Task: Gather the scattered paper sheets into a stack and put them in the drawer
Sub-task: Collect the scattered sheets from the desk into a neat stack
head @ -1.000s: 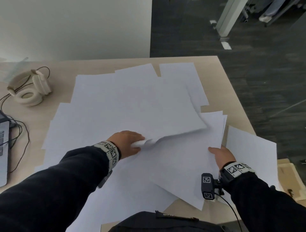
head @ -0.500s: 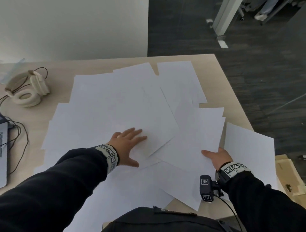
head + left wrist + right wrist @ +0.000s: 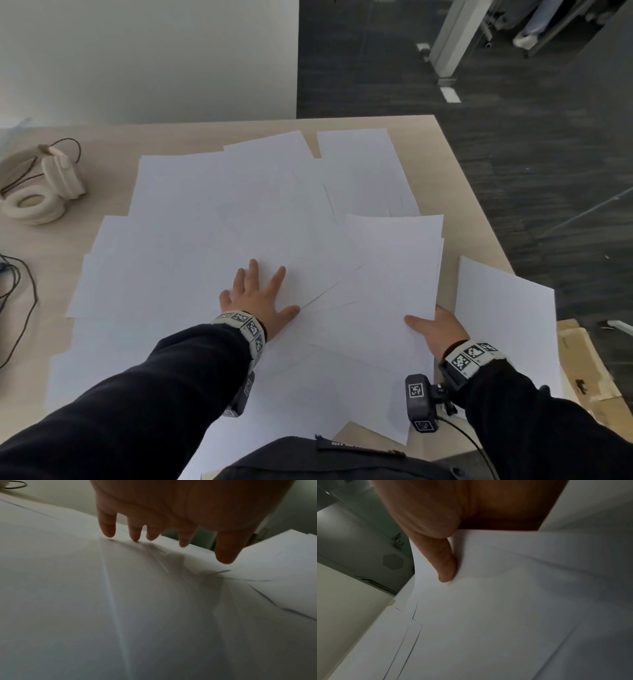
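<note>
Light wooden desk (image 3: 452, 192), bearing the scattered white paper sheets (image 3: 212, 240) in one overlapping spread; no drawer is in view. Partial stack of white sheets (image 3: 394, 274) at the right, pinched at its near edge by the right hand (image 3: 436, 329), thumb on top, presumably to receive more. Left hand (image 3: 255, 301), fingers splayed flat, presses a sheet, probably to slide it. Cream headphones (image 3: 44, 192), clear of the work.

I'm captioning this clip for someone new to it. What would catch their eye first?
A wide spread of overlapping white paper sheets covers most of the desk. The left hand lies flat with fingers spread on the middle sheets, while the right hand pinches the edge of a bundle near the desk's right side. Cream headphones sit far left.
</note>
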Available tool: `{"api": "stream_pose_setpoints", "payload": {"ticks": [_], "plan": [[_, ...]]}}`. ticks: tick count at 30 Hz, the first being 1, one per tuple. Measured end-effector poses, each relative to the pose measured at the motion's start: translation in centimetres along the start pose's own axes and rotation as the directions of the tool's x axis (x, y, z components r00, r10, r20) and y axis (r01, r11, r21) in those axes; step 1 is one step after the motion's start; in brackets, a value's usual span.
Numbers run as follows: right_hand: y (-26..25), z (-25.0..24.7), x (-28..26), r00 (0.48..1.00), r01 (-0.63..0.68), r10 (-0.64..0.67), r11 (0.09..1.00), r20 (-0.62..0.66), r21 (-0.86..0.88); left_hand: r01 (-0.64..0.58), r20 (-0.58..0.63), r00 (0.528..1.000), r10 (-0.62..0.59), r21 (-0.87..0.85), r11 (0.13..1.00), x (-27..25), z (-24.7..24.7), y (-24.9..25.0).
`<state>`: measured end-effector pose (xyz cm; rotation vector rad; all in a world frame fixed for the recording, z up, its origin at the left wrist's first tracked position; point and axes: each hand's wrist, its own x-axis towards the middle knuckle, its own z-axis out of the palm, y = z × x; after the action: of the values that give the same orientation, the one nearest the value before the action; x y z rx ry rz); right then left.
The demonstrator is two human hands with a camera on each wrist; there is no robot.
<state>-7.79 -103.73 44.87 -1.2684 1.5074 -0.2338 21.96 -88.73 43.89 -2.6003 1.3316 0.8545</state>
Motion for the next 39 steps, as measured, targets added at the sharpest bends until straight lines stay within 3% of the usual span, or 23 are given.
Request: {"api": "stream_pose_setpoints", "payload": {"ticks": [6,14,24,27,30,32,35,39], "plan": [[-0.5,0.2,0.2,0.997,-0.073,0.071,0.994,0.031,0.084,-0.201,0.049,0.979,0.196,0.160,0.966,-0.5,1.1,-0.6],[-1.8,1.7,0.0,0.989,-0.132,0.104,0.948,0.108,0.290,-0.437,0.108,0.899,0.424,0.243,0.866,-1.3,1.6,-0.6],[-1.2,3.8,-0.1,0.991,-0.086,0.073,0.989,0.108,0.122,-0.599,0.139,0.800,0.583,0.156,0.785,-2.4,2.7,0.4],[-1.1,3.7,-0.1,0.994,-0.072,0.067,0.996,0.085,0.048,-0.535,0.062,0.845,0.532,0.081,0.841,-2.6,2.7,0.5],[-1.4,2.7,-0.3,0.999,-0.039,0.037,0.998,0.033,0.054,-0.314,-0.066,0.948,0.313,-0.013,0.949,-2.9,2.5,-0.1],[-1.4,1.6,-0.4,0.999,-0.036,0.039,0.995,-0.026,0.090,-0.155,-0.086,0.985,0.149,-0.067,0.986,-3.1,2.4,-0.9],[-1.1,-0.3,-0.3,0.993,-0.054,0.067,0.990,-0.098,0.132,-0.045,-0.099,0.995,0.033,-0.124,0.991,-3.2,2.2,-1.9],[-0.4,-1.8,-0.4,0.984,-0.051,0.082,0.979,-0.157,0.196,-0.019,-0.135,0.991,-0.009,-0.205,0.978,-3.2,1.5,-1.6]]}}
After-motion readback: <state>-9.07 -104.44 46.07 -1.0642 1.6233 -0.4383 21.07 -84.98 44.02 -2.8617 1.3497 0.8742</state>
